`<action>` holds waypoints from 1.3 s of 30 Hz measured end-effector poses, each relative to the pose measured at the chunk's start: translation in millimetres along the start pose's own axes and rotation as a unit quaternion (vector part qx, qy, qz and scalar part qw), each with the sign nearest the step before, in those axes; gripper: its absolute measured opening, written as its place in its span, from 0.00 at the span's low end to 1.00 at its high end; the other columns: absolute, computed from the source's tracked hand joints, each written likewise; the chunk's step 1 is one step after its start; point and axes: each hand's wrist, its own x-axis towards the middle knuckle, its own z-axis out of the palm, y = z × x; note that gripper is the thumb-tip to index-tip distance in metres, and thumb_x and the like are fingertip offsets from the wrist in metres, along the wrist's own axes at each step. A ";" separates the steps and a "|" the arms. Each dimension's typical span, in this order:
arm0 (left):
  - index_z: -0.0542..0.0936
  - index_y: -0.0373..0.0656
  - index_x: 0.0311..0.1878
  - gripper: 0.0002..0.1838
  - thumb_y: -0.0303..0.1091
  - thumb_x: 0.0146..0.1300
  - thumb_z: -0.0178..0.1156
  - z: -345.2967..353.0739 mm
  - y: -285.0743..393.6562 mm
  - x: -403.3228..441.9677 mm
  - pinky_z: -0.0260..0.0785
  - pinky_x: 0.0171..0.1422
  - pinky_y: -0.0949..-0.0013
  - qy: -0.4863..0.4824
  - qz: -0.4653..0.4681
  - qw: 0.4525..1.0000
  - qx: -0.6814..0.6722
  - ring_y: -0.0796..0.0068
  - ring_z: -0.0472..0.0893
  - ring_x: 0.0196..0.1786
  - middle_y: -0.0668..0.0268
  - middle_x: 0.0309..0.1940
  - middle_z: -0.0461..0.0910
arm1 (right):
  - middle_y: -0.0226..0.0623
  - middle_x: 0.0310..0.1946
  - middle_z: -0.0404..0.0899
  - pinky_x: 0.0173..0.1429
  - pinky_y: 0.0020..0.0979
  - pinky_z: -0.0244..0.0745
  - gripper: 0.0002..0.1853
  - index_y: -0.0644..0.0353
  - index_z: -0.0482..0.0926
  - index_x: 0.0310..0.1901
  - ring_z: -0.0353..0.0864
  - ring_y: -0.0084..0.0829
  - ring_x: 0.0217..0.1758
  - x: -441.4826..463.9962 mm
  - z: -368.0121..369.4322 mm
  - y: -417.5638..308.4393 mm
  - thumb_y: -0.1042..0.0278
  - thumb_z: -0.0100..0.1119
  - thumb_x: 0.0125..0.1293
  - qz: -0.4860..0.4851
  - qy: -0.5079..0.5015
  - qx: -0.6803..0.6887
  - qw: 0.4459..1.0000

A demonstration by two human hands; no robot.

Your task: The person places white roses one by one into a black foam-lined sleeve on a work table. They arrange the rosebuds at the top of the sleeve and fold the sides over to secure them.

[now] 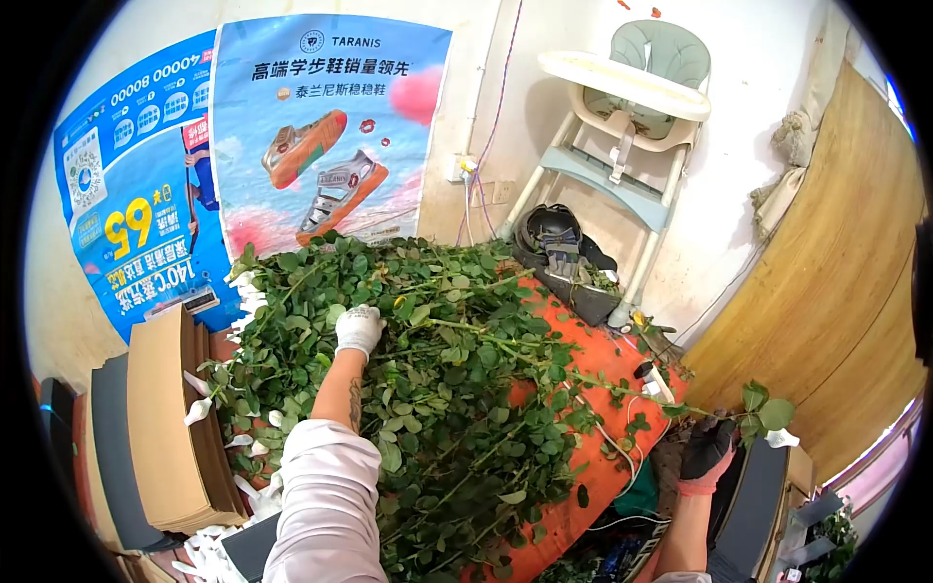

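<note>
A wide heap of leafy rose stems [437, 389] covers the orange-red surface before me. My left hand [360, 328], in a white glove, is closed over the upper part of the heap; leaves hide what its fingers grip. Off to the right, my right hand [707, 452], in a black and pink glove, is closed around a long leafy rose stem [632, 394]. Large leaves [776, 414] stick out beyond that hand. A white-wrapped flower head [780, 438] shows beside them. More white-wrapped heads [197, 411] stick out along the heap's left side.
Folded cardboard [170, 418] stands at the left. Behind the heap are a high chair [622, 117] and a black bin [549, 238] with gloves in it. A white cable [622, 452] and power strip [656, 382] lie on the orange surface [593, 466]. Wooden board [816, 262] leans at right.
</note>
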 end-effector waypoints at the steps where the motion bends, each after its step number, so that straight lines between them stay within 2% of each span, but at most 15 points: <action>1: 0.81 0.46 0.42 0.16 0.47 0.60 0.55 -3.2 -1.2 -0.4 0.72 0.49 0.58 -0.001 0.001 1.000 0.004 0.57 0.79 0.46 0.59 0.43 0.79 | 0.30 0.38 0.75 0.42 0.21 0.77 0.12 0.58 0.69 0.49 0.74 0.21 0.36 -3.0 3.4 -1.7 0.67 0.52 0.67 0.015 0.023 0.016 1.000; 4: 0.80 0.46 0.41 0.14 0.46 0.61 0.56 -7.6 -2.5 -2.4 0.72 0.50 0.60 -0.008 0.003 1.000 0.003 0.59 0.79 0.47 0.61 0.44 0.79 | 0.31 0.38 0.76 0.41 0.21 0.77 0.12 0.57 0.70 0.49 0.75 0.22 0.35 6.7 -9.2 -0.5 0.68 0.53 0.66 0.050 0.056 0.034 0.997; 10: 0.80 0.44 0.37 0.14 0.45 0.61 0.55 9.0 -4.6 -11.4 0.71 0.47 0.59 0.031 0.074 0.996 0.025 0.59 0.79 0.43 0.60 0.40 0.79 | 0.35 0.42 0.75 0.46 0.28 0.72 0.12 0.59 0.71 0.47 0.74 0.28 0.42 14.2 12.2 59.8 0.66 0.52 0.65 -0.061 -0.143 -0.052 0.986; 14: 0.80 0.44 0.38 0.15 0.45 0.62 0.54 4.0 0.7 -15.9 0.71 0.48 0.60 0.007 0.090 0.996 0.028 0.60 0.79 0.44 0.59 0.40 0.79 | 0.39 0.42 0.75 0.51 0.34 0.71 0.18 0.60 0.71 0.48 0.74 0.33 0.46 -40.1 55.8 113.4 0.57 0.54 0.63 0.082 -0.334 -0.147 0.927; 15: 0.80 0.44 0.39 0.15 0.45 0.62 0.53 7.1 -0.7 -14.5 0.71 0.48 0.60 -0.001 0.101 0.994 0.034 0.59 0.79 0.44 0.58 0.40 0.79 | 0.41 0.48 0.75 0.56 0.35 0.70 0.23 0.61 0.70 0.54 0.73 0.35 0.52 -49.3 50.3 133.9 0.55 0.57 0.61 0.008 -0.451 -0.140 0.881; 16: 0.80 0.44 0.39 0.15 0.46 0.62 0.53 2.7 0.3 -13.8 0.72 0.48 0.59 -0.025 0.095 0.994 0.048 0.58 0.79 0.44 0.57 0.40 0.78 | 0.43 0.52 0.73 0.61 0.36 0.68 0.29 0.62 0.68 0.57 0.72 0.35 0.57 -64.4 58.5 128.0 0.50 0.59 0.60 0.189 -0.400 -0.183 0.878; 18: 0.80 0.44 0.40 0.16 0.46 0.62 0.53 1.5 -4.8 -12.7 0.72 0.48 0.58 0.007 0.072 0.997 0.002 0.57 0.79 0.43 0.56 0.39 0.78 | 0.44 0.52 0.73 0.61 0.37 0.69 0.32 0.62 0.67 0.58 0.73 0.37 0.56 -69.7 56.4 158.9 0.47 0.59 0.59 0.145 -0.417 -0.137 0.887; 19: 0.79 0.42 0.37 0.16 0.46 0.62 0.53 -1.0 -7.0 -11.7 0.71 0.48 0.57 0.032 0.047 0.998 -0.032 0.55 0.79 0.43 0.54 0.39 0.79 | 0.44 0.51 0.73 0.61 0.38 0.69 0.32 0.63 0.66 0.58 0.73 0.38 0.55 -73.0 56.5 164.3 0.46 0.57 0.60 0.238 -0.339 -0.054 0.909; 22: 0.80 0.41 0.39 0.17 0.46 0.62 0.52 -13.6 -19.6 1.9 0.71 0.48 0.57 0.062 -0.030 0.993 -0.097 0.55 0.79 0.43 0.54 0.40 0.80 | 0.42 0.47 0.75 0.57 0.36 0.70 0.27 0.62 0.68 0.55 0.75 0.35 0.49 -51.8 65.0 151.6 0.49 0.53 0.63 0.005 -0.388 -0.230 0.892; 26: 0.80 0.42 0.39 0.17 0.46 0.62 0.51 -16.8 -21.6 7.0 0.71 0.50 0.58 0.063 -0.062 0.990 -0.105 0.57 0.80 0.44 0.55 0.41 0.80 | 0.29 0.44 0.75 0.56 0.29 0.66 0.13 0.52 0.74 0.47 0.72 0.23 0.48 4.9 66.8 43.2 0.55 0.45 0.70 -0.060 -0.048 0.026 0.997; 29: 0.76 0.45 0.48 0.18 0.45 0.60 0.54 21.1 -7.1 14.1 0.71 0.54 0.58 -0.009 0.005 1.000 -0.022 0.60 0.78 0.50 0.59 0.46 0.79 | 0.32 0.42 0.74 0.44 0.22 0.71 0.10 0.59 0.73 0.45 0.72 0.22 0.41 48.6 24.6 -54.1 0.63 0.49 0.69 -0.171 -0.102 0.014 0.980; 33: 0.55 0.44 0.69 0.40 0.48 0.55 0.55 2.9 14.9 -8.5 0.65 0.61 0.59 -0.260 0.048 0.961 -0.074 0.52 0.71 0.60 0.48 0.58 0.70 | 0.33 0.38 0.72 0.39 0.21 0.67 0.12 0.61 0.71 0.46 0.70 0.23 0.38 46.7 49.0 -101.5 0.61 0.51 0.68 -0.428 -0.039 -0.388 0.815; 35: 0.56 0.44 0.69 0.40 0.54 0.56 0.53 -46.0 22.2 -39.4 0.63 0.63 0.59 -0.225 0.061 0.971 -0.048 0.51 0.70 0.60 0.47 0.60 0.68 | 0.33 0.36 0.72 0.37 0.23 0.66 0.12 0.62 0.71 0.46 0.70 0.24 0.37 37.7 73.9 -98.2 0.63 0.52 0.67 -0.311 -0.152 -0.069 0.936; 37: 0.66 0.45 0.64 0.34 0.51 0.56 0.52 -74.0 12.3 -66.7 0.65 0.61 0.60 -0.110 0.145 0.983 -0.028 0.53 0.73 0.57 0.49 0.56 0.72 | 0.39 0.45 0.73 0.44 0.30 0.70 0.16 0.64 0.70 0.55 0.72 0.31 0.43 43.2 67.8 -90.5 0.67 0.49 0.67 -0.335 -0.177 -0.139 0.915; 39: 0.80 0.42 0.44 0.21 0.47 0.53 0.55 -156.8 20.9 -140.4 0.72 0.41 0.60 -0.117 0.195 0.974 -0.021 0.59 0.81 0.36 0.55 0.35 0.82 | 0.41 0.49 0.73 0.49 0.31 0.70 0.20 0.67 0.68 0.56 0.73 0.32 0.47 73.5 26.1 -72.6 0.73 0.53 0.62 -0.295 -0.200 -0.171 0.919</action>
